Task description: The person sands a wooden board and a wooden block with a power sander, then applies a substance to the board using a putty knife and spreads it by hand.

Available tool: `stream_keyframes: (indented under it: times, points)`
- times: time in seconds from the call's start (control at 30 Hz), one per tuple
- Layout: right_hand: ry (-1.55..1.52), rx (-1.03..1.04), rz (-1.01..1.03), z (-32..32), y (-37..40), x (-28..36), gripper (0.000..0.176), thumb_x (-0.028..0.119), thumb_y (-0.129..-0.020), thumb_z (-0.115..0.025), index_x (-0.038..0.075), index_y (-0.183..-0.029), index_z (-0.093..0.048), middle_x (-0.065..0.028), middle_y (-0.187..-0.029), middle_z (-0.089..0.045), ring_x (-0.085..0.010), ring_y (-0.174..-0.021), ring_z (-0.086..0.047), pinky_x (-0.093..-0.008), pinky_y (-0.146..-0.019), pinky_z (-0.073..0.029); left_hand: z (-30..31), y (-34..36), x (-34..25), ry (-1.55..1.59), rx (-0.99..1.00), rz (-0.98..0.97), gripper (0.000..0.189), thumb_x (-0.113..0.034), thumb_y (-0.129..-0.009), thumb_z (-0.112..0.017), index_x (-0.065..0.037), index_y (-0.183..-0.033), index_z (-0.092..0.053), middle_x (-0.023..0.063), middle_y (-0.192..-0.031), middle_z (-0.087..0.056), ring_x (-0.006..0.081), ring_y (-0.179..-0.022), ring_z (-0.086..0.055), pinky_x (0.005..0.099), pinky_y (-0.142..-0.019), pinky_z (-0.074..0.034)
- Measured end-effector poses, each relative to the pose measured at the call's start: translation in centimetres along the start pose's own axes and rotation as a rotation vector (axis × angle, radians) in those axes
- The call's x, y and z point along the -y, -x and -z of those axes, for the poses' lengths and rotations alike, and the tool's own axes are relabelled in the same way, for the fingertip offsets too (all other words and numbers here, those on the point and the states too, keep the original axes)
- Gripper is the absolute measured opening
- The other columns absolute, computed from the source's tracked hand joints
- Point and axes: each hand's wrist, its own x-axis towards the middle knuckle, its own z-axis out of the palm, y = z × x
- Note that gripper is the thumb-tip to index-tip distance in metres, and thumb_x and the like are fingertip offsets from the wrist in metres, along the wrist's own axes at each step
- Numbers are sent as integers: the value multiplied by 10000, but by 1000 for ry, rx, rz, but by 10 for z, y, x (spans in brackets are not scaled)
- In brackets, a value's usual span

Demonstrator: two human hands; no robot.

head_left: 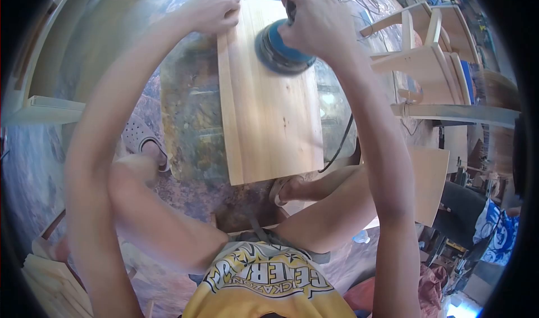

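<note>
A pale wooden board point(269, 121) lies flat on a low, stained work surface point(193, 110) in front of my knees. My left hand point(216, 12) rests at the board's far left corner, its fingers bent over the edge. On the right, my right hand point(317, 23) is wrapped round the top of a blue round power sander point(284, 48). The sander's disc sits on the far right part of the board and looks blurred. Part of the grip is hidden under my right hand.
Wooden furniture pieces point(432, 65) stand at the right. A black cord point(343, 144) hangs by the board's near right corner. Wooden planks point(53, 284) lie at the lower left. A sandalled foot point(286, 190) is just under the board's near edge.
</note>
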Motion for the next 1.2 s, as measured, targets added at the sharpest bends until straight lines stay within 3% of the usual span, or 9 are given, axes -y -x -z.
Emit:
stream_keyframes:
  times: [0.1,0.13,0.23,0.37,0.53,0.73,0.83,1.07,1.2]
  points:
    - [-39,59,-12,22,53,7,342,268,-774,-759,172,-1081,-645,-201,-1030,-632,-436,-953,-662,-514,-811,-537,-25,-36,-15,93,-169,-37,598,-381,-1040,-410,15,-1485,-457,273,-1545,-446,403,-1495,-339,468,-1241,-293]
    - [-43,106,-49,32,72,12,374,242,-754,-797,176,-1088,-642,-198,-1032,-612,-443,-957,-645,-520,-805,-537,-48,-51,-24,48,-286,24,697,-438,-1058,-370,57,-1547,-331,268,-1617,-342,413,-1527,-274,478,-1266,-232]
    - [-139,101,-42,53,122,21,338,143,-759,-707,144,-1093,-654,-222,-1067,-602,-444,-941,-637,-509,-709,-549,-64,-64,-41,-14,-393,88,743,-480,-1065,-332,32,-1596,-251,256,-1672,-228,403,-1562,-193,466,-1286,-166]
    - [-145,143,-79,58,139,21,371,132,-772,-701,158,-1140,-656,-217,-1086,-598,-432,-964,-631,-502,-717,-541,-52,-13,-64,38,-280,25,863,-574,-1057,-310,104,-1583,-212,293,-1671,-182,402,-1577,-127,446,-1297,-117]
    - [-157,149,-127,49,124,10,426,147,-806,-692,151,-1226,-629,-205,-1116,-602,-411,-1006,-634,-514,-777,-549,-66,52,-88,47,-288,-40,908,-586,-1049,-335,158,-1554,-209,337,-1648,-194,424,-1569,-138,451,-1295,-115]
    - [-174,76,-163,29,86,-18,391,174,-778,-675,137,-1166,-651,-228,-1122,-636,-435,-1009,-653,-509,-820,-561,-60,107,-143,106,-246,-2,951,-553,-1010,-459,186,-1540,-181,397,-1619,-179,524,-1544,-97,520,-1281,-103]
    - [-159,-25,-137,12,65,-26,401,159,-740,-643,132,-1140,-662,-243,-1061,-667,-445,-944,-677,-489,-813,-559,-62,132,-177,118,-258,-32,975,-576,-996,-464,187,-1537,-190,399,-1619,-174,524,-1544,-98,523,-1281,-101]
    - [-182,164,-99,35,65,-18,485,183,-722,-669,175,-1207,-661,-226,-1045,-675,-403,-983,-697,-487,-804,-575,-65,171,-194,205,-212,-165,999,-615,-973,-471,163,-1545,-215,381,-1626,-181,481,-1555,-132,513,-1285,-105]
    - [-171,116,-141,27,71,-8,480,222,-741,-679,188,-1221,-667,-219,-1063,-678,-394,-1003,-699,-486,-807,-576,-73,142,-182,207,-319,28,853,-500,-1030,-429,149,-1548,-232,354,-1630,-218,448,-1557,-166,488,-1285,-129]
